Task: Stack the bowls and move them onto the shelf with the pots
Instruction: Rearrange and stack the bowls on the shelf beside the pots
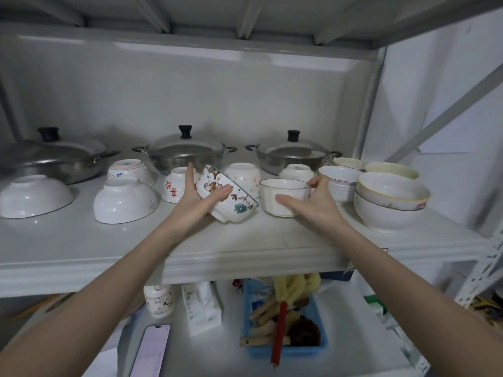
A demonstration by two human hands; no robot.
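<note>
Two hands, left (197,198) tilting painted ceramic bowl (231,200), right (307,202) gripping ribbed white bowl (280,197)

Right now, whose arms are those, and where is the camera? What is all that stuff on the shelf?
There is no machine here. The arms belong to a person who wears a camera on their head, so this one picture shows what they see, looking forward and down.

The left hand holds a tilted bowl painted with a little animal and flowers. The right hand grips a plain white bowl that sits upright on the white shelf.

At the back of the shelf stand three metal pots with lids. In front of them lie several bowls turned upside down. On the right, some bowls are already stacked.

On a lower surface there is a phone and a blue basket of tools.
</note>
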